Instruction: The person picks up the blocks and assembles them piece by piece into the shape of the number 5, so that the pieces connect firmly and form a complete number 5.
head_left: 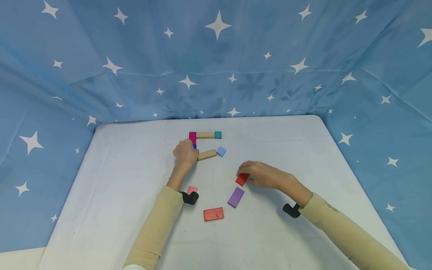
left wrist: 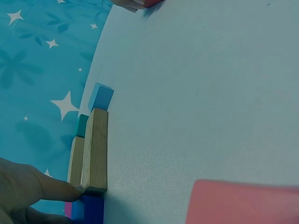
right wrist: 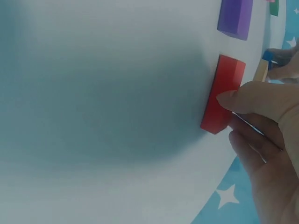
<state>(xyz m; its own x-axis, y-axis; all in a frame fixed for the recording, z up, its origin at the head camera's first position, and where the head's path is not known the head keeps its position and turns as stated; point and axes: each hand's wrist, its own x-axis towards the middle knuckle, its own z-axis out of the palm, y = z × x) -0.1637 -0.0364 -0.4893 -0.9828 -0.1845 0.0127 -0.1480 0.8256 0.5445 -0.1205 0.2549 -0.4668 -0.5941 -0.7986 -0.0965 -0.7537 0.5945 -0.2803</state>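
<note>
My left hand [head_left: 186, 154] is at the left end of the block layout, its thumb and fingers around a dark blue block [left wrist: 92, 210]. That block meets the end of a plain wooden block [head_left: 207, 155]; my thumb lies at their joint. A light blue block [head_left: 221, 151] sits at the wooden block's other end. Behind, a magenta block [head_left: 192, 137], another wooden block [head_left: 205, 135] and a teal block [head_left: 218, 135] form a row. My right hand [head_left: 263, 175] pinches a red block [right wrist: 221, 93], thumb on its near face and fingers behind.
A purple block [head_left: 236, 197] lies just in front of the right hand. Nearer the front is a salmon-red block [head_left: 213, 214]. A pink block [head_left: 192, 189] is partly covered by the black left wrist camera [head_left: 190, 198]. A starry blue curtain [head_left: 216, 75] borders the white table [head_left: 287, 240].
</note>
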